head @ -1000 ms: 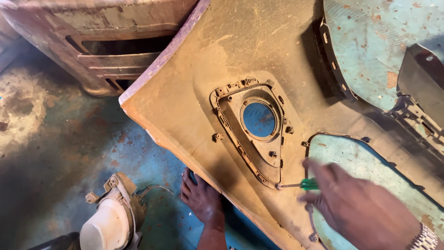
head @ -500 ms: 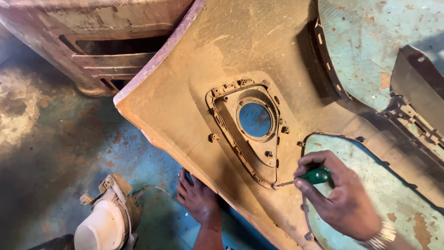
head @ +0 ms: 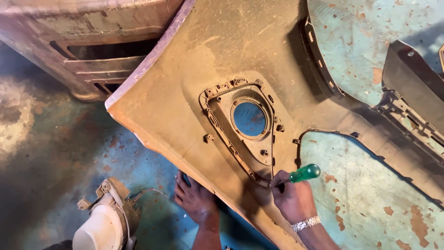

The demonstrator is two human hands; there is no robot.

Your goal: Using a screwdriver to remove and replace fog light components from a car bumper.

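Right hand: the right hand is seen at the lower middle, wrapped closed around a screwdriver; a metal watch band is worn at its wrist
Fingers, right: the fingers are curled tight about the shaft end of the green handle; nothing else is held
Screwdriver: the green handle is seen just above the hand, its rounded butt up and to the right; the long axis runs from upper right down to lower left; the tip is pointed left and slightly down, at the lower corner of the lamp housing; the tip itself is too small to be made out
Left hand: the left hand is laid flat, fingers spread narrow, against the lower edge of the bumper; nothing is gripped; part of it is hidden under that edge
Nearer hand: the housing corner is lain just left of the right hand's fingers; the left hand is kept further off, below the edge
Lamp housing: a rounded triangular frame with a round hole is set in the dusty tan bumper; blue floor is shown through the hole
Surroundings: a white lamp unit is lain on the floor at lower left; a second dusty panel is stood at upper left
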